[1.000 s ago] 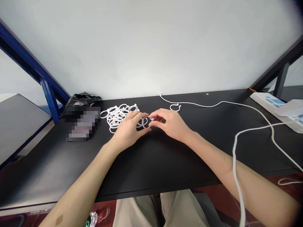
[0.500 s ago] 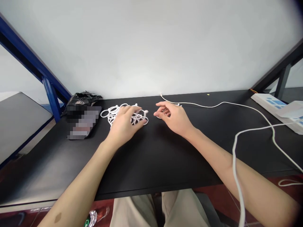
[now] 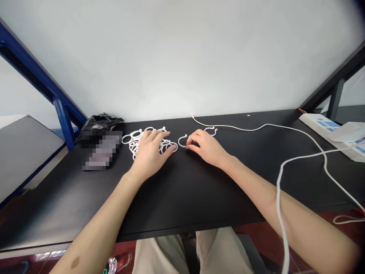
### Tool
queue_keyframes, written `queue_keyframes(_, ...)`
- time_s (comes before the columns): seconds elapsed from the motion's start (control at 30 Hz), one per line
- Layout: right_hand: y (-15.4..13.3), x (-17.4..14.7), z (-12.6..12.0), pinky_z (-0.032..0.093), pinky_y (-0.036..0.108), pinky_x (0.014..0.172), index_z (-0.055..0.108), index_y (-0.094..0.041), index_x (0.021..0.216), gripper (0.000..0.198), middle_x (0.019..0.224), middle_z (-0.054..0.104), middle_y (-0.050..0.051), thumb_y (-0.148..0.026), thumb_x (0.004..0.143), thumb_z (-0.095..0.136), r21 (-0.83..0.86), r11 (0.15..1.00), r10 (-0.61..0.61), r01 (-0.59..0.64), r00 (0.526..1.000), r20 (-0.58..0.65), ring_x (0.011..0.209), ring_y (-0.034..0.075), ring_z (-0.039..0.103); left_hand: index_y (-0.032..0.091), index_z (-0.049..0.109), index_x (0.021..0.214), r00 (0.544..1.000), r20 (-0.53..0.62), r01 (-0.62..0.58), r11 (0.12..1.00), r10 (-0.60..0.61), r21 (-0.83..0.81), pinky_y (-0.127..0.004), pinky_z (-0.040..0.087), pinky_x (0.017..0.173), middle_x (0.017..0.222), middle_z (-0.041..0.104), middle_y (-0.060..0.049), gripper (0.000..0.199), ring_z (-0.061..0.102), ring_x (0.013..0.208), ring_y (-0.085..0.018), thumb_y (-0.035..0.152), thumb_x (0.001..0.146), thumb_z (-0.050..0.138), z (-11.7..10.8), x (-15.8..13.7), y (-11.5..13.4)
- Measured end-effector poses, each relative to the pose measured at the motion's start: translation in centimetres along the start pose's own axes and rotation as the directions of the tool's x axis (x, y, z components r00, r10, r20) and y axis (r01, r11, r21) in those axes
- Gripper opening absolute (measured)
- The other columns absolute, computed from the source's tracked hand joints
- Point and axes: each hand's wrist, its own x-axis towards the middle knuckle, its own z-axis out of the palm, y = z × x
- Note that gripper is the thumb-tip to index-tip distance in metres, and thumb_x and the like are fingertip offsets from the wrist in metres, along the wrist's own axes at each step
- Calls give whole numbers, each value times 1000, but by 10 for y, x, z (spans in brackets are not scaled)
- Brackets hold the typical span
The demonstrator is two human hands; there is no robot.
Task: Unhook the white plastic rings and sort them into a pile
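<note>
A heap of white open rings with ball tips, like shower curtain rings (image 3: 134, 145), lies on the black table. Over its right part rests my left hand (image 3: 151, 150), palm down, fingers and thumb apart, with nothing gripped. Right of the heap, my right hand (image 3: 207, 146) pinches the right side of a single white ring (image 3: 180, 143) between thumb and fingertips. This ring is at table level, one ball tip pointing back. Behind my right hand, another white ring (image 3: 212, 133) lies on the table, partly hidden by the knuckles.
A black plastic bag (image 3: 99, 122) and a blurred flat packet (image 3: 101, 152) lie at the left. A white cable (image 3: 256, 128) runs along the back, and its loop crosses in front of my right forearm. A white box (image 3: 325, 125) stands at the right edge.
The ring raised at my left fingers is gone from there; those fingers are now lower and spread over the heap. My right fingers have closed on a ring near the heap.
</note>
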Motion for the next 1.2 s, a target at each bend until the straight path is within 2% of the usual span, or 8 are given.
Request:
queue_keyframes(0.1,-14,-3,3,50,33,84,66,-20,90,8,106,58,4,-26,92,61,71,992,-98,103,993,-61,90,15,60,18,57,127,994,96,-48,995,57,-88,-48,42,101,117,65,-10,44,52,109,-28,39,90,62,3,-2,5)
queue_keyframes(0.2,-24,-7,5,53,32,80,65,-19,91,7,110,56,5,-23,92,60,109,981,-154,163,984,-90,84,13,61,19,56,128,988,153,-7,988,31,-156,-46,46,96,117,66,-9,47,55,109,-28,42,88,65,4,-3,3)
queue_keyframes(0.27,-27,-9,6,55,32,82,64,-19,95,6,113,56,5,-20,92,60,168,964,-189,204,977,-102,85,13,63,21,58,125,985,171,28,985,1,-173,-44,49,93,113,66,-8,45,58,107,-27,43,87,66,3,-2,1)
queue_keyframes(0.4,-27,-9,8,57,33,90,62,-21,103,16,114,58,4,-13,89,61,348,905,-205,245,967,-149,92,12,66,22,61,117,983,179,63,984,-33,-167,-40,50,88,106,67,-6,39,61,100,-26,40,84,69,-1,0,2)
queue_keyframes(0.63,-28,-7,7,59,38,93,65,-22,99,18,106,67,2,-22,82,71,521,839,-83,155,984,-159,94,15,69,22,60,114,986,168,28,987,0,-160,-38,51,84,103,66,-6,35,62,97,-25,41,86,65,-1,-1,2)
queue_keyframes(0.87,-26,-4,4,58,34,79,64,-21,109,21,91,67,2,-30,90,61,536,844,81,19,984,-162,78,13,66,22,57,124,980,186,-24,975,66,-221,-36,52,85,114,63,-6,40,62,97,-22,33,86,64,-3,-2,6)
queue_keyframes(1.1,-19,-2,8,57,34,76,66,-21,109,30,99,69,4,-44,90,59,623,780,80,-59,997,-5,77,15,66,26,33,144,968,250,67,945,16,-320,-37,53,84,124,64,-6,68,62,92,-19,27,82,64,-2,-5,6)
queue_keyframes(1.2,-21,-4,7,57,32,73,65,-21,112,32,93,71,3,-44,91,59,646,760,55,-68,998,40,73,14,66,25,34,144,965,263,61,944,28,-323,-39,53,86,125,63,-7,67,61,98,-21,27,82,63,-1,-5,6)
